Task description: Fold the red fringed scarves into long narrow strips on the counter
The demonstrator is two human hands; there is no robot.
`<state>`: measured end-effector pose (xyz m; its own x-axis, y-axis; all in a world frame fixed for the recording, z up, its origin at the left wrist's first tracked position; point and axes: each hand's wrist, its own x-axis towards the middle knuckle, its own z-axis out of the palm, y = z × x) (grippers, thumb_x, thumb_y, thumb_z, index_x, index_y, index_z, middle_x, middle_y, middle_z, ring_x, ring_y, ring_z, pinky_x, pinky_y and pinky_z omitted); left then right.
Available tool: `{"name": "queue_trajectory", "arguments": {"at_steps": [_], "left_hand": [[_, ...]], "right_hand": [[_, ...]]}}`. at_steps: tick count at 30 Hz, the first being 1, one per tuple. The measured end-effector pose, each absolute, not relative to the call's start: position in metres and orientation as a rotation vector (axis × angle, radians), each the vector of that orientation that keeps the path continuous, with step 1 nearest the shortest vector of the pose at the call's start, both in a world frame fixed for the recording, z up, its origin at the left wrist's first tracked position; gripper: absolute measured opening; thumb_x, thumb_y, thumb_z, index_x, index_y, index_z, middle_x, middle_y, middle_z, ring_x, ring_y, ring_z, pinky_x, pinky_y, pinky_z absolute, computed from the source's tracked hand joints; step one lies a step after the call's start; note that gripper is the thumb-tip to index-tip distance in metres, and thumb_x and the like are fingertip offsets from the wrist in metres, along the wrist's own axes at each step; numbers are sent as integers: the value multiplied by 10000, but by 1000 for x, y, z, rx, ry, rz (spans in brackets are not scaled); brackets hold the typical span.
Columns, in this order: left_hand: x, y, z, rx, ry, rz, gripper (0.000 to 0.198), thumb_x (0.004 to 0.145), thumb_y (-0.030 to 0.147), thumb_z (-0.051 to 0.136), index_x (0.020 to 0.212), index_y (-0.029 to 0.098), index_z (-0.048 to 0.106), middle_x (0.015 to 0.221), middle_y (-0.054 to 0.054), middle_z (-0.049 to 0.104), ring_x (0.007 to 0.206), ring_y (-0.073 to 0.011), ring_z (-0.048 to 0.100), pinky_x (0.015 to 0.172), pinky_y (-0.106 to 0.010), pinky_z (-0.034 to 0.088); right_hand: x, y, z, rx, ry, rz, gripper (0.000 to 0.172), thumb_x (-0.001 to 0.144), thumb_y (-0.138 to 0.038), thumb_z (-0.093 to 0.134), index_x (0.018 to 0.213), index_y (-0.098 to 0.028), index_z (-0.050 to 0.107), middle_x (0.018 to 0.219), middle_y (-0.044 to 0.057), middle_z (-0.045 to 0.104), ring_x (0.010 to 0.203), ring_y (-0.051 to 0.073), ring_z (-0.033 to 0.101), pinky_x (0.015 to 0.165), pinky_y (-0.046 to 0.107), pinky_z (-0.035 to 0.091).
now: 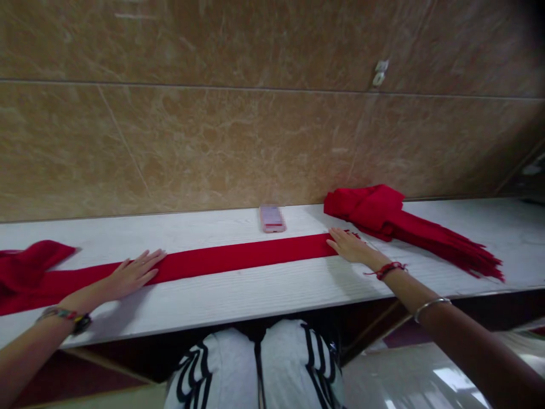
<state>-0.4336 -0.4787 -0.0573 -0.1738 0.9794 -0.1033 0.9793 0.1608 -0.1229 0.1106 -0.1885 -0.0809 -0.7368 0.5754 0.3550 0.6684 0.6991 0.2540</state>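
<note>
A long red scarf [238, 257] lies stretched across the white table, folded into a narrow flat strip. My left hand [134, 274] rests flat on its left part, fingers out to the right. At the fringed right end, my right hand [347, 245] presses down with spread fingers. Farther left, the red cloth bunches into a loose heap [29, 264] that runs out of view. Beyond my right hand lies a second bundle of red fringed scarves [374, 210], its fringe pointing toward the right front.
A phone [272, 218] lies near the wall, behind the strip. The white table [221, 301] is a narrow ledge against a brown marble-tiled wall [238, 147]. A small white fitting [380, 72] sits on the wall. My knees [255, 363] are below the front edge.
</note>
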Motion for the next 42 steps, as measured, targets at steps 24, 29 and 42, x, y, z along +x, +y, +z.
{"name": "queue_trajectory", "arguments": {"at_steps": [24, 29, 42], "left_hand": [[-294, -389, -53, -2309, -2248, 34, 544, 893, 475, 237, 1368, 210, 239, 1438, -88, 194, 1313, -243, 165, 1029, -444, 192], [-289, -391, -47, -2253, -2350, 106, 552, 885, 467, 263, 1370, 205, 229, 1439, -122, 163, 1311, -303, 131, 990, -530, 205], [-258, -372, -39, -2603, -2031, 81, 480, 868, 409, 346, 1324, 259, 331, 1431, -91, 218, 1308, -281, 160, 1007, -457, 224]], "right_hand": [[-81, -288, -58, -465, -2926, 251, 560, 897, -447, 233, 1345, -115, 293, 1396, 131, 301, 1286, 217, 244, 1044, 424, 198], [-64, -271, -59, -568, -2951, 311, 588, 878, -482, 277, 1344, -123, 292, 1393, 140, 301, 1282, 230, 253, 1036, 459, 204], [5, -298, -36, -449, -2910, -255, 229, 831, -193, 485, 1028, -144, 591, 957, 100, 612, 887, 197, 557, 751, 322, 466]]}}
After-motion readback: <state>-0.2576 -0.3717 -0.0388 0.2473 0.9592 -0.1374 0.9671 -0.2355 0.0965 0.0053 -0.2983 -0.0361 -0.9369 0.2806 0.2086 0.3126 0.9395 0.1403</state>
